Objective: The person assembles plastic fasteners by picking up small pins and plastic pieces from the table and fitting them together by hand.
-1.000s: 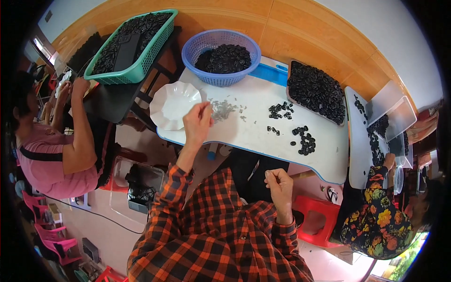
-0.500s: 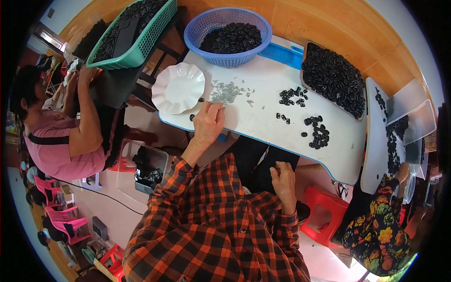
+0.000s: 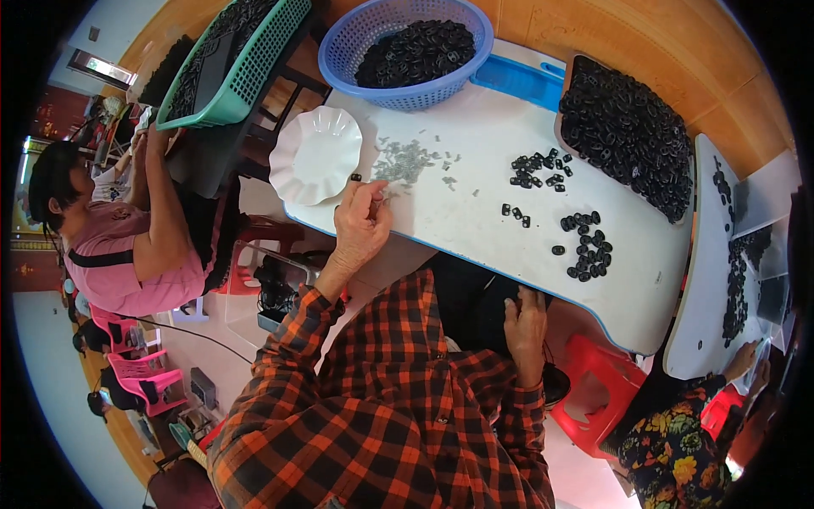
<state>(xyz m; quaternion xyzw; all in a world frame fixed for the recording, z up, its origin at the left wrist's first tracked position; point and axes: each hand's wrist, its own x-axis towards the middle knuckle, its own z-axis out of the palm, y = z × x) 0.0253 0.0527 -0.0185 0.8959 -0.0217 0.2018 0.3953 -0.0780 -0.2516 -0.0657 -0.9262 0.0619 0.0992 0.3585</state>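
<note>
One person in pink [image 3: 127,263] sits left of the white bench [image 3: 627,297], and one person in flowered cloth [image 3: 678,454] is at the right. Upper left, a green basket [image 3: 231,110] of black parts stands on a dark bench [image 3: 212,157]. Along the back of the white bench, a purple-blue basket [image 3: 407,97] and a tray [image 3: 559,129] bear heaps of black parts [image 3: 627,136], with a blue trough [image 3: 517,81] between them. A white plate [image 3: 315,157] (its rim is scalloped) stands in the way on the left. Loose groups of black pieces [image 3: 586,246] lie well to the right.

Just at the fingertips of the left hand [image 3: 363,220] lies one small black part [image 3: 356,177], close beside the plate; whether they touch is unclear. Pale clear bits [image 3: 403,161] are scattered just beyond. That grip is curled, thumb near forefinger; I cannot tell if it holds anything. The right hand [image 3: 527,331] rests loosely spread on dark trousers [image 3: 475,297].

The blue-trimmed front edge passes under the left hand and above the right, slanting down rightward. A stretch of white top separates the clear bits from the black groups.
</note>
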